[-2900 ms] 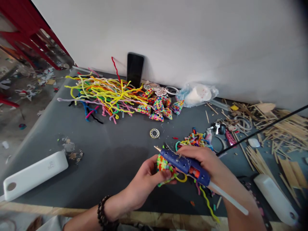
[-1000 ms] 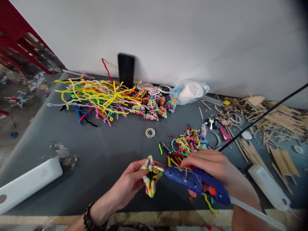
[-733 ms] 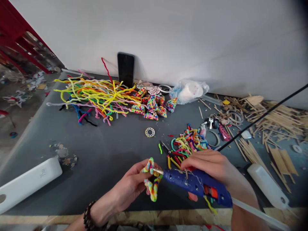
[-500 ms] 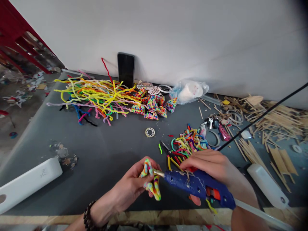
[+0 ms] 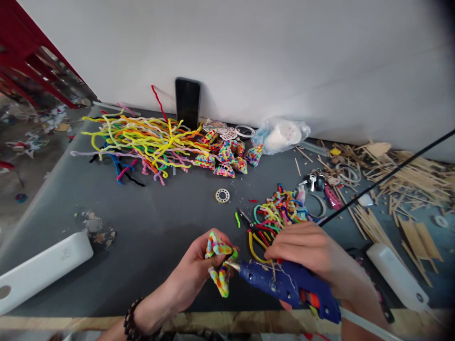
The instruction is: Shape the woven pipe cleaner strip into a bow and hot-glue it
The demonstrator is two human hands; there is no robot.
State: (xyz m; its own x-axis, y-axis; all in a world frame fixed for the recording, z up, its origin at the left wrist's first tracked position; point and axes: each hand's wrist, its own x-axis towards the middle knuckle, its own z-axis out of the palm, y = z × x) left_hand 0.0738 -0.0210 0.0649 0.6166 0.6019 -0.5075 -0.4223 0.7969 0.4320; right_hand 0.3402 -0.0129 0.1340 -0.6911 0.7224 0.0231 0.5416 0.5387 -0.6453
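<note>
My left hand (image 5: 194,272) grips a small multicoloured pipe-cleaner piece (image 5: 219,263), folded into an open wedge, just above the dark table (image 5: 152,222). My right hand (image 5: 313,258) holds a blue hot glue gun (image 5: 284,286) with an orange trigger. The gun's metal nozzle touches the piece's inner side. A clear glue stick (image 5: 369,327) juts from the gun's back, and a black cord (image 5: 387,177) runs off to the upper right.
A heap of long coloured pipe cleaners (image 5: 142,142) lies at the back left beside finished woven pieces (image 5: 227,158). A phone (image 5: 187,102) leans on the wall. Short cut pipe cleaners (image 5: 279,210), scissors (image 5: 245,219), keys (image 5: 314,180), wooden sticks (image 5: 401,184) and two white cases (image 5: 42,270) (image 5: 394,277) surround me.
The glue gun has come down from lying across the piece to pointing its nozzle into it. My left hand has turned the piece so its folded edge shows, then drawn slightly nearer.
</note>
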